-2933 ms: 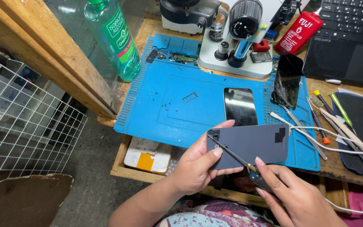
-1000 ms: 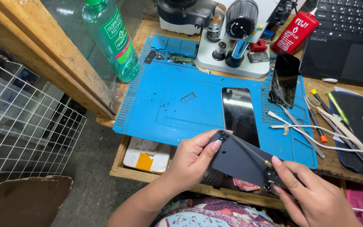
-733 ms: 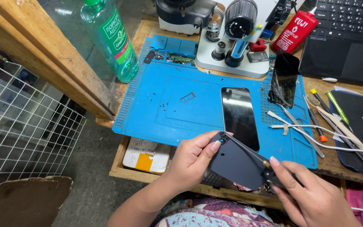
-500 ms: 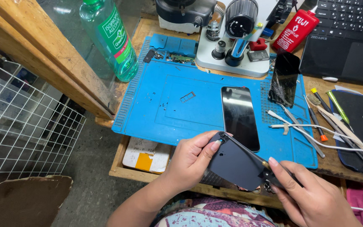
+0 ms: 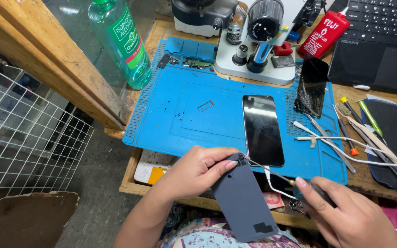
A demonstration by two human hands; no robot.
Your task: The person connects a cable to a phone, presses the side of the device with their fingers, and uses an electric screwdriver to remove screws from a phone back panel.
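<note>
1. The phone back cover (image 5: 245, 206), a flat dark grey panel, is held in the air just off the front edge of the desk (image 5: 373, 181), tilted so its inner face looks up at the person.
2. The left hand (image 5: 194, 172) grips the cover at its top corner, thumb and fingers closed on the edge; this likely steadies the corner being worked on.
3. The right hand (image 5: 350, 220) is closed around the handle of a thin screwdriver (image 5: 278, 176), held low like a pen. Its tip touches the cover's top corner, right beside the left fingertips, which probably lets the point be guided finely.
4. A phone (image 5: 262, 128) lies screen-up on the blue work mat (image 5: 184, 115), near the mat's front edge and just behind the cover. A white cable (image 5: 272, 183) runs from its lower end.
5. A second, cracked phone (image 5: 312, 87) leans toward the mat's right back corner.
6. A green bottle (image 5: 121, 41) stands at the left back corner of the mat, and a red can (image 5: 323, 34) behind the cracked phone.
7. Tweezers and brushes (image 5: 354, 124) lie by the mat's right edge, within easy reach of the right hand.
</note>
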